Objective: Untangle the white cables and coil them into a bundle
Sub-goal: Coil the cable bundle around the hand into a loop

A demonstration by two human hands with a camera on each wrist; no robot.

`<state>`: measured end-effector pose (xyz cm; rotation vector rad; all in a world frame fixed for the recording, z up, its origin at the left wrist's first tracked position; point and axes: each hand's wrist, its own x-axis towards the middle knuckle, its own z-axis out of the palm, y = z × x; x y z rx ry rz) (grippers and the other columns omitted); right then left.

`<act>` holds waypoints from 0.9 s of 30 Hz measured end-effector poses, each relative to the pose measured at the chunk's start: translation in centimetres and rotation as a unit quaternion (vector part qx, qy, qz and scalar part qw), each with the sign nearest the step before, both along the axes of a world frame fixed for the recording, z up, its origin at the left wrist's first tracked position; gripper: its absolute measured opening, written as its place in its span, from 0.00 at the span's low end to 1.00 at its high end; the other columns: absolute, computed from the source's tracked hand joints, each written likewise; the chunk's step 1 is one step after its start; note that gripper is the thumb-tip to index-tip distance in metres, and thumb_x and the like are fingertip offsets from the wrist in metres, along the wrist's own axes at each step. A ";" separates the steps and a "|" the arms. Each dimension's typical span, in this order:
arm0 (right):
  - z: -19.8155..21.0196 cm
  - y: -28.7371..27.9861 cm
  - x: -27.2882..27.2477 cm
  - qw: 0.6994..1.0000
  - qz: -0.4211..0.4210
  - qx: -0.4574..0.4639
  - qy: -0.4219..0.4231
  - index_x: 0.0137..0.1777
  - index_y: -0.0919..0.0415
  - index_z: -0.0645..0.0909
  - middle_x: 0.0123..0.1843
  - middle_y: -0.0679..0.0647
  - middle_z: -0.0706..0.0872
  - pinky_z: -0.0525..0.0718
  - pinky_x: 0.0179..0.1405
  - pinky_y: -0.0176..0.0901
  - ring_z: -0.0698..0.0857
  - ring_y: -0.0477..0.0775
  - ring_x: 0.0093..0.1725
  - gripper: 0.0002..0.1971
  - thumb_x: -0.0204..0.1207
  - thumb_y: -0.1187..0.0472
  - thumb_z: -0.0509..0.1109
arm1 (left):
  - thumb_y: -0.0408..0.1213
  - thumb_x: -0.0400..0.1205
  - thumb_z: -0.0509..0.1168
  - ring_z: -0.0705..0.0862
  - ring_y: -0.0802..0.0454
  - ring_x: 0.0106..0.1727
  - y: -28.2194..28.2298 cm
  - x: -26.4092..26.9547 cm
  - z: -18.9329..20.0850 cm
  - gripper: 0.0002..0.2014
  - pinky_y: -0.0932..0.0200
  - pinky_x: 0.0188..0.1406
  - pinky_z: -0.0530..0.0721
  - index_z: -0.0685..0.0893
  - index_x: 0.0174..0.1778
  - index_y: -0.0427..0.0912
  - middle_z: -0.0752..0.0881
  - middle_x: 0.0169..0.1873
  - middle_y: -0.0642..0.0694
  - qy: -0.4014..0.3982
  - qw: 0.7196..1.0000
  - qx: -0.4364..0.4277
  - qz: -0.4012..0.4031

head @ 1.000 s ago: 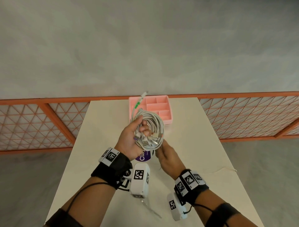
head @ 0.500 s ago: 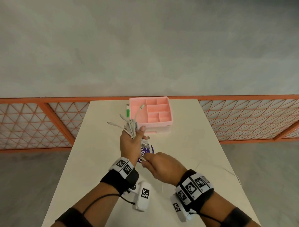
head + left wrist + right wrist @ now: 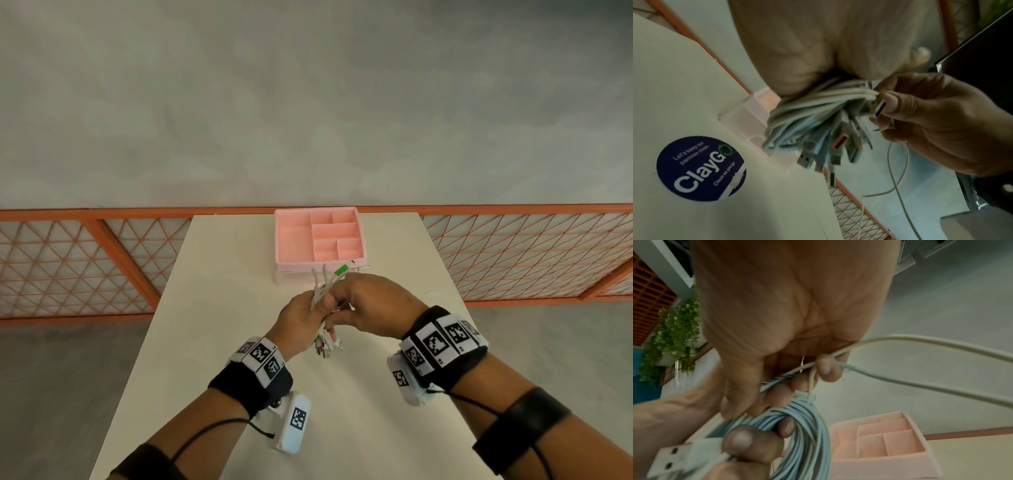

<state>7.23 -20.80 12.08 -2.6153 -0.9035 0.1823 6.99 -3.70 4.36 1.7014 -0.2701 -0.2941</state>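
Your hands meet above the middle of the counter [image 3: 239,342], well clear of its surface. Your left hand [image 3: 301,320] is wrapped round the coiled white cables [image 3: 818,105], plugs hanging below the fist and a few ends, one green-tipped, poking up. Your right hand [image 3: 371,308] pinches a loose strand [image 3: 920,340] that loops out to the side.

I judge you are at the last step: the coil is formed and the stray length remains. Next, wind that strand around the bundle without slackening the left grip, or the loops may spring apart.

Bare counter lies on both sides. Farther off, the pink divided tray [image 3: 294,240] sits near the far edge, with orange lattice railing [image 3: 85,267] beyond.
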 end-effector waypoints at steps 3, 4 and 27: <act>-0.1 -0.5 0.2 0.999 0.008 -0.033 -0.007 0.46 0.50 0.84 0.46 0.43 0.81 0.81 0.46 0.46 0.78 0.46 0.50 0.09 0.78 0.46 0.70 | 0.39 0.69 0.83 0.86 0.56 0.35 0.2 0.1 -0.2 0.23 0.61 0.36 0.83 0.80 0.52 0.35 0.85 0.34 0.51 0.065 0.995 -0.040 -0.068; -0.1 -0.6 0.2 0.999 0.002 -0.038 0.005 0.46 0.51 0.84 0.46 0.44 0.81 0.80 0.45 0.46 0.79 0.47 0.49 0.10 0.78 0.45 0.71 | 0.38 0.66 0.84 0.86 0.57 0.38 0.3 0.1 -0.2 0.24 0.61 0.39 0.84 0.81 0.53 0.36 0.86 0.36 0.54 0.061 0.995 -0.003 -0.074; -1.0 -5.5 3.1 0.980 -0.172 0.075 -0.072 0.61 0.48 0.88 0.39 0.39 0.78 0.78 0.43 0.43 0.80 0.46 0.41 0.12 0.85 0.54 0.65 | 0.44 0.81 0.69 0.84 0.37 0.36 0.2 -2.1 2.7 0.17 0.47 0.44 0.85 0.79 0.27 0.43 0.78 0.23 0.42 0.146 0.983 -0.072 -0.081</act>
